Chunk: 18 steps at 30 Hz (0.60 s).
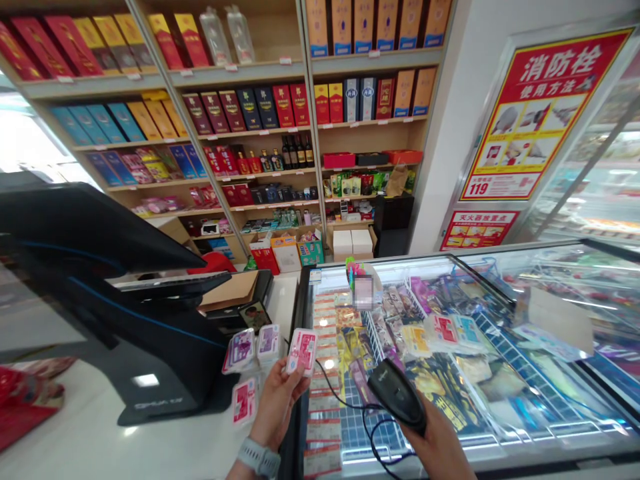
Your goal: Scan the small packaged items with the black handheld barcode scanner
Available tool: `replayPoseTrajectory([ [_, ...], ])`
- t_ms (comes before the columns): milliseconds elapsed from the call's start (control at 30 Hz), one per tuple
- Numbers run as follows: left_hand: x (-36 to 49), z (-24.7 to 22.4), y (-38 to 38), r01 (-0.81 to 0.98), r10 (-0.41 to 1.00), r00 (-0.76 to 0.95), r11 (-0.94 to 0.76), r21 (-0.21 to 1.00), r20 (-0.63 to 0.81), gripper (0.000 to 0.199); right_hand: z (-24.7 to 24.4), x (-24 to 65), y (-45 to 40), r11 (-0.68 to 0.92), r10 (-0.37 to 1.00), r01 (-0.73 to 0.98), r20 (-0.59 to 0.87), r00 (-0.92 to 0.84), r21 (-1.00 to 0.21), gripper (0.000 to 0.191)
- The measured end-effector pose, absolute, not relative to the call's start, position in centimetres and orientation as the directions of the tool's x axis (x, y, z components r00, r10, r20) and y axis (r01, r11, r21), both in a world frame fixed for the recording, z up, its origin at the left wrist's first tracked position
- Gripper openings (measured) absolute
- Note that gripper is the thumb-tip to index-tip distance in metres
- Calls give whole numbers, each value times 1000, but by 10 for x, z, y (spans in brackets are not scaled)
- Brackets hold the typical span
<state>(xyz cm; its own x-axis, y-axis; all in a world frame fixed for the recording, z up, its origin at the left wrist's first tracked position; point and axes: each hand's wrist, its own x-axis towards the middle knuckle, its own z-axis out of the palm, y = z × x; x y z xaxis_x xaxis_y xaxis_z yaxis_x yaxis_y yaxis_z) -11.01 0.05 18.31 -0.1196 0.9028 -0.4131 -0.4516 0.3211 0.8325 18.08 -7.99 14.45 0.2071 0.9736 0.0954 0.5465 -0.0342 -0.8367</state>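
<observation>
A small pink-and-white packet [303, 351] is pinched in my left hand [281, 400], held over the freezer's left edge, its printed face up. My right hand [433, 437] is wrapped round a black handheld scanner [397, 393], whose head points up and left, with a gap between it and the packet. The scanner's cable loops below it. To the left of my left hand lie a red-and-white packet [245, 401] and purple-and-white packets [269, 343] on the white counter. More packets, yellow, red and blue [466, 329], rest on the freezer's glass.
A black checkout terminal [150, 347] stands on the counter [125, 453] at left. The glass-topped freezer [445, 257] fills the right side, with a cardboard sheet [565, 320] on it. Behind are shelves [280, 67] of boxes and bottles. A red bag [25, 400] is at far left.
</observation>
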Motion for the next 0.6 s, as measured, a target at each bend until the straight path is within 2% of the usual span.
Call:
replayPoseTrajectory([
  [100, -107, 182, 4, -448, 920, -87, 306, 840, -381, 47, 145, 184, -79, -45, 987, 554, 48, 152, -831, 44],
  [233, -102, 181, 8, -453, 930, -89, 282, 846, -357, 56, 150, 182, -82, -46, 980, 553, 71, 188, -832, 44],
  [367, -99, 179, 10, -462, 942, -52, 271, 845, -331, 60, 151, 181, -85, -64, 987, 560, 31, 157, -826, 46],
  [600, -92, 174, 21, -405, 948, -69, 259, 877, -311, 54, 154, 183, -78, -64, 987, 586, 35, 157, -808, 42],
])
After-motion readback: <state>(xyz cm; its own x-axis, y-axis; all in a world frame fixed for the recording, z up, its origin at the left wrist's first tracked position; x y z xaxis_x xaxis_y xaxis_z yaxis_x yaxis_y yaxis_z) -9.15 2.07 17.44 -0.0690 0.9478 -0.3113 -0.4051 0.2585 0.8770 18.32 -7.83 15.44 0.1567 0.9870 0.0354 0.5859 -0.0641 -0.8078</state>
